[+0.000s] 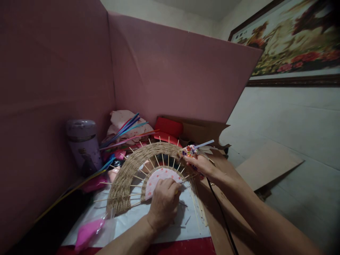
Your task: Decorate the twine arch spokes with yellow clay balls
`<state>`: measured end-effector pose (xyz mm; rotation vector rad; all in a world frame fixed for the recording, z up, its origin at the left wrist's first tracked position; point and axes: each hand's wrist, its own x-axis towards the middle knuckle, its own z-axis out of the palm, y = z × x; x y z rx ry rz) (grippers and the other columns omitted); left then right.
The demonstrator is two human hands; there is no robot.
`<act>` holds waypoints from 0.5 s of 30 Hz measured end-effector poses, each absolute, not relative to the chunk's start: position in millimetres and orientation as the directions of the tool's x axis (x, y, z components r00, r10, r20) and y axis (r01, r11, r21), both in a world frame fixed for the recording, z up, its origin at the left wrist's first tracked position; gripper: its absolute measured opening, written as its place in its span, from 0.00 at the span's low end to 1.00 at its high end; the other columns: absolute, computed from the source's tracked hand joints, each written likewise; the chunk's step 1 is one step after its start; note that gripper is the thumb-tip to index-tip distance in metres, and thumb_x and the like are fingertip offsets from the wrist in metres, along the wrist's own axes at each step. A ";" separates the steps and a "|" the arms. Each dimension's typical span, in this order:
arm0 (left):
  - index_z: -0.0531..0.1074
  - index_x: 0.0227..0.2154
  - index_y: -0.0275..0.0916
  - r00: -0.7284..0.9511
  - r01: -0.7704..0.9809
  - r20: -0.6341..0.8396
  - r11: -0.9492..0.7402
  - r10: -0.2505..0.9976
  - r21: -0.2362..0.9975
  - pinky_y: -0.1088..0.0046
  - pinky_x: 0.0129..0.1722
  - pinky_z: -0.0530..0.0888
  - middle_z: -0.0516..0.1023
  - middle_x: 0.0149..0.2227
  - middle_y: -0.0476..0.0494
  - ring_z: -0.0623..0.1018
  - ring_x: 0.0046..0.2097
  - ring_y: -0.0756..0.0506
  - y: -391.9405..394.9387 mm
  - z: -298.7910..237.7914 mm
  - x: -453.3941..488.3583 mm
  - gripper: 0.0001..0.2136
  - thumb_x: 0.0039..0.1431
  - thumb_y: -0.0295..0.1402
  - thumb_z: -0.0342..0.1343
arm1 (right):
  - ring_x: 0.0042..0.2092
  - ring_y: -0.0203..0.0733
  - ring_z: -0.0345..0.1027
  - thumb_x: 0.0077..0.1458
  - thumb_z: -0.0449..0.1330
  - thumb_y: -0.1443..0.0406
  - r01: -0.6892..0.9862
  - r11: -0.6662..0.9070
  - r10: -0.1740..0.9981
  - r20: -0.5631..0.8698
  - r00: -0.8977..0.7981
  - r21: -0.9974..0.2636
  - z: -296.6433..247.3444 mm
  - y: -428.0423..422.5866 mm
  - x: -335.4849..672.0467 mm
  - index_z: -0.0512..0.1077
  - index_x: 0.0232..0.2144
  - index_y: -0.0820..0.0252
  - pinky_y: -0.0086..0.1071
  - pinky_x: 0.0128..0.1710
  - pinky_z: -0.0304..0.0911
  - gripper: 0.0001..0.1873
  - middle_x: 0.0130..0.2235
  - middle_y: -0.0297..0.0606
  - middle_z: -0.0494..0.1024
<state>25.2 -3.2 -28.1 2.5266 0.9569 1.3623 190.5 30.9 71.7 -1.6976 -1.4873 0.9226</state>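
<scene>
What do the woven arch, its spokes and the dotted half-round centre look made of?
Woven arch: coarse matte cord, perhaps jute; brown, ropy rows.
Spokes: likely plain wood or bamboo; pale, thin, straight.
Dotted centre: probably matte printed fabric; paper possible.

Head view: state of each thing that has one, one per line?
Left hand: curled at the fan's dotted centre, grip hidden
Right hand: closed on floral tool
Floral tool: held, pale stick poking out
Woven fan: spokes bare between band and centre
Purple tumbler: upright
Pink packet: in clear plastic
Framed picture: on wall
</scene>
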 end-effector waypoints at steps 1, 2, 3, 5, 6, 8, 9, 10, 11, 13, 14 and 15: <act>0.71 0.33 0.36 0.398 0.476 0.714 -0.795 0.576 0.377 0.66 0.34 0.65 0.73 0.31 0.43 0.71 0.34 0.44 -3.2 -28.1 25.2 0.09 0.52 0.19 0.50 | 0.18 0.31 0.52 0.47 0.57 0.53 0.502 -0.097 0.994 -0.062 0.086 -0.860 71.5 30.9 190.7 0.63 0.19 0.60 0.27 0.18 0.48 0.17 0.17 0.29 0.61; 0.71 0.33 0.36 0.399 0.478 0.715 -0.795 0.575 0.373 0.66 0.34 0.65 0.73 0.31 0.43 0.70 0.34 0.44 -3.1 -28.1 25.2 0.08 0.52 0.20 0.50 | 0.18 0.31 0.52 0.47 0.57 0.53 0.501 -0.084 0.996 -0.052 0.078 -0.862 71.3 30.9 191.0 0.63 0.19 0.60 0.27 0.18 0.48 0.17 0.17 0.29 0.61; 0.71 0.33 0.36 0.399 0.480 0.716 -0.796 0.573 0.369 0.66 0.33 0.65 0.73 0.31 0.43 0.70 0.34 0.44 -3.1 -28.2 25.3 0.08 0.53 0.20 0.50 | 0.19 0.31 0.51 0.47 0.58 0.53 0.502 -0.075 0.996 -0.044 0.073 -0.861 71.1 30.9 191.1 0.62 0.19 0.59 0.27 0.18 0.48 0.17 0.16 0.29 0.61; 0.71 0.33 0.36 0.399 0.485 0.718 -0.795 0.571 0.364 0.66 0.33 0.65 0.73 0.31 0.43 0.70 0.33 0.44 -2.9 -28.6 25.4 0.08 0.54 0.21 0.49 | 0.19 0.31 0.51 0.47 0.58 0.53 0.515 -0.070 0.997 -0.039 0.070 -0.854 70.7 30.9 191.4 0.62 0.19 0.59 0.27 0.18 0.48 0.17 0.17 0.29 0.61; 0.71 0.33 0.36 0.398 0.486 0.718 -0.795 0.571 0.362 0.66 0.33 0.65 0.73 0.31 0.43 0.70 0.33 0.44 -2.8 -28.8 25.4 0.08 0.54 0.21 0.49 | 0.19 0.31 0.51 0.48 0.57 0.54 0.523 -0.068 0.997 -0.037 0.071 -0.850 70.5 30.8 191.5 0.61 0.18 0.59 0.27 0.18 0.48 0.17 0.17 0.29 0.60; 0.71 0.33 0.36 0.398 0.488 0.718 -0.794 0.571 0.362 0.66 0.33 0.65 0.73 0.31 0.42 0.70 0.34 0.43 -2.7 -29.1 25.6 0.08 0.54 0.21 0.48 | 0.19 0.31 0.50 0.49 0.56 0.55 0.537 -0.070 0.997 -0.038 0.071 -0.841 69.9 30.8 192.0 0.60 0.18 0.59 0.27 0.18 0.48 0.17 0.16 0.29 0.60; 0.71 0.33 0.36 0.397 0.490 0.718 -0.794 0.572 0.361 0.66 0.33 0.65 0.73 0.31 0.43 0.70 0.33 0.43 -2.7 -29.2 25.6 0.08 0.54 0.21 0.48 | 0.18 0.31 0.50 0.49 0.56 0.55 0.544 -0.074 0.997 -0.043 0.070 -0.836 69.5 30.9 192.5 0.60 0.18 0.59 0.27 0.18 0.48 0.18 0.16 0.29 0.60; 0.71 0.33 0.36 0.398 0.493 0.715 -0.791 0.575 0.362 0.66 0.33 0.65 0.73 0.30 0.43 0.70 0.33 0.43 -2.7 -29.2 25.6 0.08 0.54 0.21 0.48 | 0.18 0.31 0.51 0.50 0.56 0.54 0.550 -0.075 0.997 -0.046 0.067 -0.832 68.9 31.0 193.1 0.60 0.18 0.59 0.27 0.18 0.48 0.18 0.16 0.30 0.60; 0.71 0.33 0.36 0.399 0.497 0.710 -0.788 0.580 0.364 0.66 0.33 0.65 0.73 0.31 0.43 0.70 0.33 0.44 -2.8 -29.2 25.6 0.08 0.54 0.21 0.49 | 0.18 0.31 0.51 0.50 0.55 0.54 0.558 -0.074 0.997 -0.048 0.060 -0.827 68.2 31.2 193.8 0.60 0.18 0.59 0.27 0.17 0.48 0.18 0.16 0.30 0.60; 0.71 0.32 0.36 0.403 0.502 0.702 -0.783 0.587 0.367 0.66 0.33 0.65 0.73 0.31 0.43 0.70 0.33 0.44 -3.0 -29.2 25.6 0.08 0.54 0.21 0.49 | 0.18 0.32 0.51 0.51 0.55 0.53 0.572 -0.065 0.998 -0.043 0.052 -0.818 66.2 32.0 195.7 0.60 0.18 0.59 0.27 0.17 0.48 0.18 0.16 0.30 0.60; 0.71 0.32 0.36 0.404 0.503 0.699 -0.782 0.590 0.369 0.66 0.33 0.65 0.73 0.31 0.43 0.70 0.33 0.44 -3.0 -29.1 25.5 0.08 0.54 0.21 0.49 | 0.19 0.32 0.52 0.51 0.54 0.53 0.575 -0.053 0.998 -0.032 0.046 -0.816 65.1 32.5 196.7 0.61 0.18 0.59 0.27 0.17 0.49 0.18 0.16 0.30 0.60; 0.71 0.32 0.36 0.405 0.503 0.698 -0.782 0.590 0.369 0.66 0.33 0.65 0.73 0.31 0.43 0.70 0.33 0.44 -3.1 -29.1 25.4 0.08 0.53 0.20 0.49 | 0.19 0.32 0.52 0.51 0.54 0.53 0.578 -0.040 0.999 -0.021 0.041 -0.815 63.8 33.1 197.8 0.61 0.18 0.59 0.27 0.18 0.49 0.18 0.16 0.30 0.61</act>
